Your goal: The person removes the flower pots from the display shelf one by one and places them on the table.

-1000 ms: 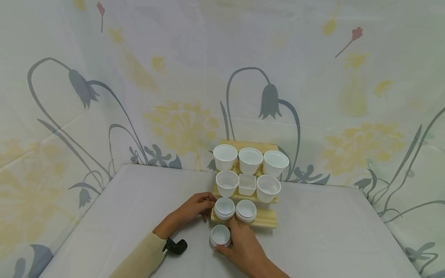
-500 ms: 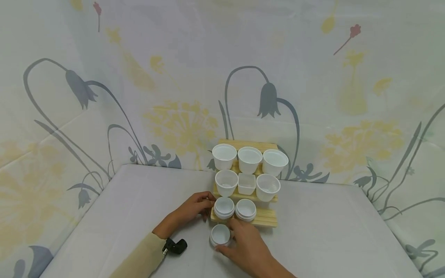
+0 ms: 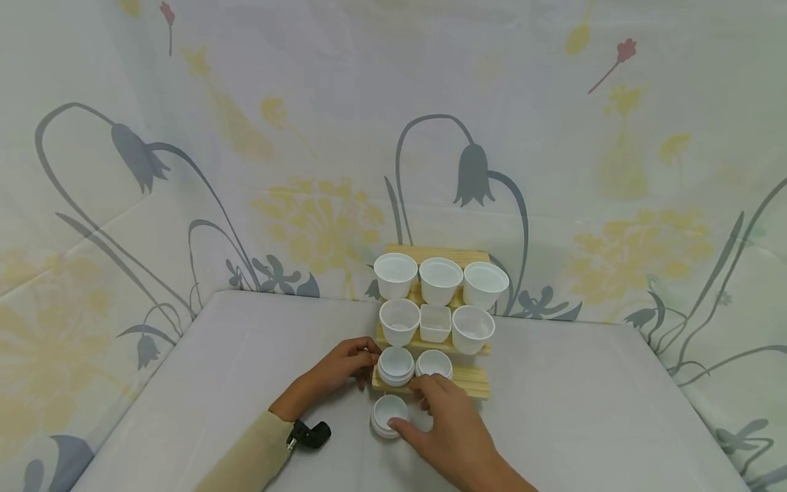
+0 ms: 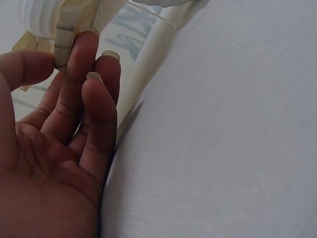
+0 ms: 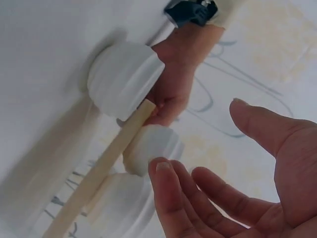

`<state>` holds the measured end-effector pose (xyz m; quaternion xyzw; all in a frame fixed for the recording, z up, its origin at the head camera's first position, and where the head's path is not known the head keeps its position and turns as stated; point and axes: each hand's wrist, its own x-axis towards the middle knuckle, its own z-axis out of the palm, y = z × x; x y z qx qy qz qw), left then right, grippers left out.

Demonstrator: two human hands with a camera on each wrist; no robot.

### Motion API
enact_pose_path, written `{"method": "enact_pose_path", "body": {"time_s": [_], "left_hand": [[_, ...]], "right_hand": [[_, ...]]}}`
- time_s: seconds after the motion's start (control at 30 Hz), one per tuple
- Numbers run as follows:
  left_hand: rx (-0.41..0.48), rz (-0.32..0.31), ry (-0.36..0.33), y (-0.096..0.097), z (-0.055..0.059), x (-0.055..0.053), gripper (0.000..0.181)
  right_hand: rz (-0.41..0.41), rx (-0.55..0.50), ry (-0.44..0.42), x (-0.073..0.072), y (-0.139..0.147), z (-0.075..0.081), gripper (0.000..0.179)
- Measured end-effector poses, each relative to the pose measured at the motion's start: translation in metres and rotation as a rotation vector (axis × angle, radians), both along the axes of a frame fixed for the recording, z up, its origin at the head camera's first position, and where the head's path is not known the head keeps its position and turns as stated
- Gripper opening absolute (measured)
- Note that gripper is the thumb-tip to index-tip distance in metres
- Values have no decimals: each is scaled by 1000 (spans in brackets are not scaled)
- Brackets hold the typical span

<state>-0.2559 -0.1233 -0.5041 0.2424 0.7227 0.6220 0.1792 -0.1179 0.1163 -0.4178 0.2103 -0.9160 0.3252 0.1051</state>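
My left hand (image 3: 344, 367) pinches the left end of the lowest shelf of a tiered wooden rack (image 3: 472, 380); the left wrist view shows thumb and fingertips on the wooden shelf end (image 4: 64, 42). Two small white jars (image 3: 395, 366) without lids sit side by side on that shelf. A third white jar (image 3: 390, 412) stands upright on the table in front of the rack. My right hand (image 3: 453, 432) is just right of it, thumb and fingers spread. In the right wrist view nothing lies between them, and the table jar (image 5: 124, 79) is apart from them.
Two round translucent cups and a square container (image 3: 435, 324) fill the middle shelf. Three white cups (image 3: 440, 280) line the upper tier. A black device (image 3: 312, 436) is strapped at the left wrist. Flower-printed cloth (image 3: 344, 123) hangs behind the white-covered table (image 3: 584, 410).
My right hand has let go of the jar on the table, its fingers opening and moving right and slightly up. The left hand stays on the rack; the view has shifted slightly.
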Motion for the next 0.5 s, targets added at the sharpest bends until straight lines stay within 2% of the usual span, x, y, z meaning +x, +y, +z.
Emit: {"method": "enact_pose_path", "body": {"time_s": [0.3, 0.5], "left_hand": [[10, -9, -7, 0, 0, 0, 21], [13, -8, -7, -1, -1, 0, 21]], "right_hand": [[-77, -14, 130, 4, 8, 14, 48], [-115, 5, 187, 1, 13, 17, 54]]}}
